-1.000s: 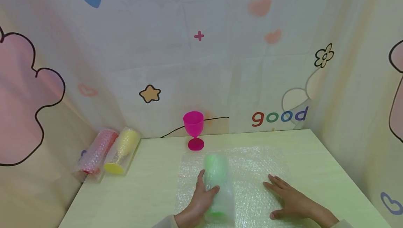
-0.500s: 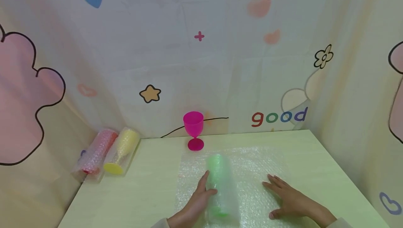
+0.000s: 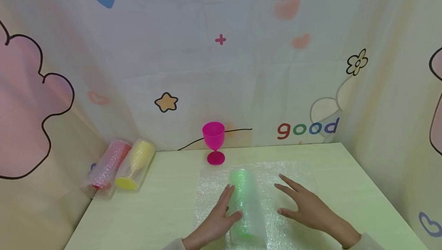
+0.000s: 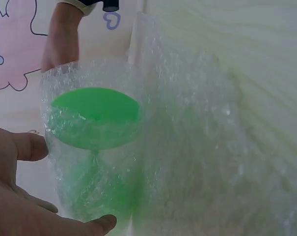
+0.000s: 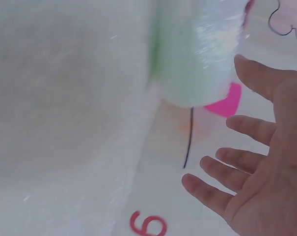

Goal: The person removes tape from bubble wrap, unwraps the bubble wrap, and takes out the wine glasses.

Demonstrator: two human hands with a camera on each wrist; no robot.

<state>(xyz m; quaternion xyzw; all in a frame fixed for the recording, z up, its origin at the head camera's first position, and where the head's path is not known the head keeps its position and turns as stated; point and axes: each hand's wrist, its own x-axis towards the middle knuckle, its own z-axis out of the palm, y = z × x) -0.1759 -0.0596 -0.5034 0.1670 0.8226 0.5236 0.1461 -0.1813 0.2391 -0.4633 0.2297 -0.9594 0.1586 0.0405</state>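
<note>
A green goblet (image 3: 243, 202) lies rolled in bubble wrap on a flat bubble wrap sheet (image 3: 267, 177). Its round green base (image 4: 96, 115) shows through the clear layers in the left wrist view. My left hand (image 3: 215, 219) is at the roll's left side, fingers fairly straight along it and thumb over its near part. My right hand (image 3: 309, 207) hovers to the right of the roll, fingers spread and holding nothing. In the right wrist view the right hand (image 5: 251, 147) appears apart from the wrap.
A pink goblet (image 3: 214, 138) stands upright behind the sheet. Two wrapped goblets, one red (image 3: 110, 161) and one yellow (image 3: 136, 161), lie at the table's left edge. A printed curtain (image 3: 221, 81) hangs behind the table (image 3: 165, 200).
The wrapped green goblet has rolled slightly to the right over the sheet. My left hand has loosened its hold on the roll. My right hand has lifted off the sheet and shifted left.
</note>
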